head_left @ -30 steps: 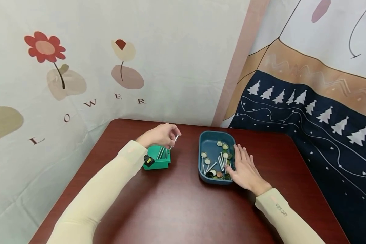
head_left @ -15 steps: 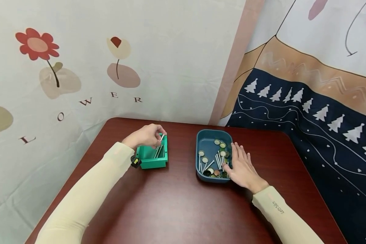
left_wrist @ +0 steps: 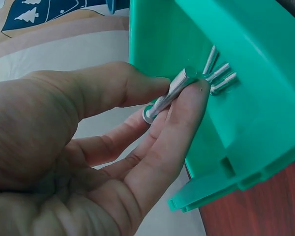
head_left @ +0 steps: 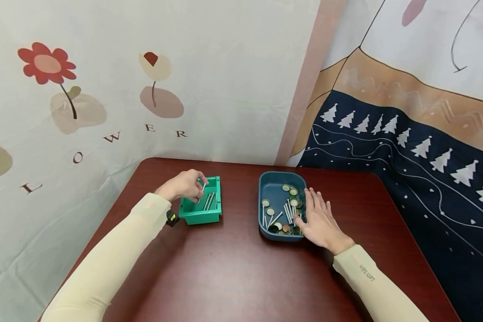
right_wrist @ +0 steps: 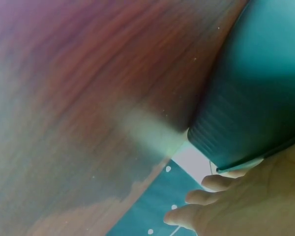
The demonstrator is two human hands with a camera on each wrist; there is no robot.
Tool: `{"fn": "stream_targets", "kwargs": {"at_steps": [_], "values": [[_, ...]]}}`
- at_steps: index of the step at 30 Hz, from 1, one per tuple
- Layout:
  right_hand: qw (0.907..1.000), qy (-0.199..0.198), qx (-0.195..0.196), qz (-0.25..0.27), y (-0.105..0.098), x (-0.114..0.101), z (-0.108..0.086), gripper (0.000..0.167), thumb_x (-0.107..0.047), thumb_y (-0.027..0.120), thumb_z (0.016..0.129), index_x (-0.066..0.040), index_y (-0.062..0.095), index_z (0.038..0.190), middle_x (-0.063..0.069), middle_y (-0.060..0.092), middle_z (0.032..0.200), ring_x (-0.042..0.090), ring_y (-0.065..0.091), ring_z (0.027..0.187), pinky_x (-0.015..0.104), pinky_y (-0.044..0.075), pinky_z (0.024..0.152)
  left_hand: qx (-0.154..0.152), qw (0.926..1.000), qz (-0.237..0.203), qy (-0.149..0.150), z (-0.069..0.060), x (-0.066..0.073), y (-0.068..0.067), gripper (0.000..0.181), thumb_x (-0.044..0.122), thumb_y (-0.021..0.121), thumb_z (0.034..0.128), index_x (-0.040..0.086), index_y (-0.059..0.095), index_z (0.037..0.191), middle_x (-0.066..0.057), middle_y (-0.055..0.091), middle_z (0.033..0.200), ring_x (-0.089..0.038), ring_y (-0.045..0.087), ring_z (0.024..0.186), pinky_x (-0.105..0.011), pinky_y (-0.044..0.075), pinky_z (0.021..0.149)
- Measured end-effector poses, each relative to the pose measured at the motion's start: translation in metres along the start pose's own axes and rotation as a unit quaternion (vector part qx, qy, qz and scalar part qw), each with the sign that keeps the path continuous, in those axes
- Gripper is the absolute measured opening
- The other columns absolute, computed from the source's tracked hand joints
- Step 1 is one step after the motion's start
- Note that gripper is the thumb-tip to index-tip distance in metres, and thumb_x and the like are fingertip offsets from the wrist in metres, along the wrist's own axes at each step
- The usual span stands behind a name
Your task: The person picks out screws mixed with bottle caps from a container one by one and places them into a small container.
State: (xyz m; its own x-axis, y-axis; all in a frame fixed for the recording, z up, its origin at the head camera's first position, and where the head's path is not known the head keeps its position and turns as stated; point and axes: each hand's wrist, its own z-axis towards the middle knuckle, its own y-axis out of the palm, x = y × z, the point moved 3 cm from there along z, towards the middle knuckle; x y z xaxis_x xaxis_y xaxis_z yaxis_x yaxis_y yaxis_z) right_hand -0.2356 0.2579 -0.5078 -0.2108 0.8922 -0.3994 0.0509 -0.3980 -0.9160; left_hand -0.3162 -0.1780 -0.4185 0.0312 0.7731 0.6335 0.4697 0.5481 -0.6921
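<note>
My left hand [head_left: 184,186] is above the left side of the green bin [head_left: 201,218], pinching a silver bolt [left_wrist: 171,91] between thumb and fingertips. In the left wrist view its threaded end points at the bin and its round head sits near the lower fingers. Several similar bolts [head_left: 210,201] lie on the bin's floor. My right hand [head_left: 323,223] rests with straight fingers along the right rim of the blue tray [head_left: 272,191], its thumb reaching over the inside. In that tray lie several bolts [head_left: 288,212] and round pieces like bottle caps [head_left: 293,192], some hidden by the thumb.
Both containers stand on a dark red wooden table [head_left: 229,268], with a gap between them. A pale printed cloth [head_left: 225,80] hangs behind the table, and a navy one with white trees [head_left: 386,156] hangs at the right.
My left hand has moved left and down with the bolt, from over the green bin's right edge to its left part. The right hand stays on the blue tray.
</note>
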Motion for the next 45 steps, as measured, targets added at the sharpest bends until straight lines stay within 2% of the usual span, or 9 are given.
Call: {"fn": "stream_targets", "kwargs": {"at_steps": [6, 13, 19, 23, 26, 29, 32, 36, 45], "values": [[0.9999, 0.003, -0.012, -0.001, 0.000, -0.002, -0.001, 0.098, -0.042, 0.062, 0.115, 0.001, 0.009, 0.185, 0.032, 0.010, 0.194, 0.062, 0.009, 0.179, 0.087, 0.008, 0.139, -0.009, 0.9999, 0.009, -0.001, 0.000, -0.001, 0.004, 0.049, -0.002, 0.076, 0.1032, -0.008, 0.064, 0.151, -0.026, 0.075, 0.127, -0.027, 0.087, 0.090, -0.047, 0.074, 0.094], [0.9999, 0.012, -0.008, -0.001, -0.003, 0.001, -0.001, 0.098, -0.041, 0.063, 0.115, 0.001, 0.009, 0.185, 0.031, 0.010, 0.194, 0.062, 0.008, 0.179, 0.087, 0.007, 0.139, -0.014, 0.9993, 0.034, -0.003, 0.008, 0.001, 0.007, 0.048, 0.000, 0.077, 0.1053, -0.009, 0.065, 0.151, -0.025, 0.079, 0.121, -0.028, 0.090, 0.091, -0.043, 0.074, 0.094], [1.0000, 0.004, -0.002, -0.002, -0.002, 0.000, 0.000, 0.098, -0.041, 0.063, 0.115, 0.002, 0.009, 0.185, 0.031, 0.011, 0.194, 0.062, 0.010, 0.179, 0.088, 0.009, 0.139, -0.016, 0.9978, 0.063, -0.018, 0.011, -0.002, 0.008, 0.049, -0.002, 0.075, 0.1047, -0.007, 0.066, 0.152, -0.033, 0.073, 0.139, -0.026, 0.089, 0.088, -0.042, 0.074, 0.089], [1.0000, 0.000, 0.000, -0.002, 0.000, 0.000, -0.002, 0.098, -0.040, 0.063, 0.115, 0.003, 0.010, 0.184, 0.031, 0.013, 0.193, 0.062, 0.012, 0.178, 0.088, 0.010, 0.138, -0.011, 0.9977, 0.062, -0.022, 0.008, -0.004, 0.009, 0.050, -0.001, 0.076, 0.1047, -0.005, 0.066, 0.153, -0.031, 0.076, 0.137, -0.027, 0.090, 0.091, -0.043, 0.074, 0.091], [1.0000, -0.004, -0.001, -0.001, 0.001, 0.000, -0.003, 0.098, -0.040, 0.063, 0.115, 0.004, 0.010, 0.184, 0.032, 0.013, 0.193, 0.062, 0.012, 0.178, 0.089, 0.010, 0.138, 0.002, 0.9978, 0.063, -0.018, 0.005, -0.003, 0.008, 0.048, 0.000, 0.076, 0.1062, -0.005, 0.066, 0.153, -0.025, 0.080, 0.125, -0.029, 0.089, 0.094, -0.043, 0.073, 0.092], [1.0000, -0.007, 0.005, -0.002, 0.000, 0.000, -0.002, 0.098, -0.040, 0.064, 0.115, 0.004, 0.011, 0.184, 0.032, 0.014, 0.193, 0.062, 0.013, 0.178, 0.089, 0.011, 0.138, 0.029, 0.9961, 0.084, 0.005, 0.005, 0.000, 0.008, 0.044, 0.005, 0.078, 0.1078, -0.003, 0.069, 0.150, -0.022, 0.081, 0.121, -0.029, 0.085, 0.100, -0.044, 0.071, 0.092], [1.0000, -0.006, 0.007, 0.002, -0.001, 0.000, -0.002, 0.098, -0.040, 0.064, 0.115, 0.004, 0.010, 0.184, 0.031, 0.013, 0.193, 0.062, 0.012, 0.178, 0.088, 0.011, 0.138, 0.059, 0.9922, 0.107, 0.027, 0.006, 0.004, 0.009, 0.040, 0.011, 0.081, 0.1088, 0.000, 0.072, 0.146, -0.024, 0.080, 0.129, -0.034, 0.080, 0.113, -0.048, 0.069, 0.097], [1.0000, -0.004, 0.003, 0.006, -0.001, 0.000, -0.003, 0.098, -0.039, 0.064, 0.115, 0.004, 0.010, 0.184, 0.031, 0.013, 0.193, 0.062, 0.012, 0.178, 0.089, 0.010, 0.138, 0.078, 0.9891, 0.118, 0.040, 0.006, 0.010, 0.011, 0.041, 0.014, 0.081, 0.1097, 0.001, 0.071, 0.148, -0.028, 0.076, 0.142, -0.042, 0.073, 0.132, -0.055, 0.066, 0.108], [1.0000, -0.006, 0.006, 0.002, -0.001, 0.000, -0.001, 0.098, -0.040, 0.064, 0.114, 0.004, 0.010, 0.184, 0.032, 0.014, 0.193, 0.062, 0.013, 0.178, 0.089, 0.011, 0.137, 0.115, 0.9812, 0.138, 0.070, 0.002, 0.024, 0.014, 0.047, 0.017, 0.081, 0.1102, 0.000, 0.069, 0.153, -0.027, 0.071, 0.151, -0.045, 0.067, 0.142, -0.061, 0.062, 0.115]]}}
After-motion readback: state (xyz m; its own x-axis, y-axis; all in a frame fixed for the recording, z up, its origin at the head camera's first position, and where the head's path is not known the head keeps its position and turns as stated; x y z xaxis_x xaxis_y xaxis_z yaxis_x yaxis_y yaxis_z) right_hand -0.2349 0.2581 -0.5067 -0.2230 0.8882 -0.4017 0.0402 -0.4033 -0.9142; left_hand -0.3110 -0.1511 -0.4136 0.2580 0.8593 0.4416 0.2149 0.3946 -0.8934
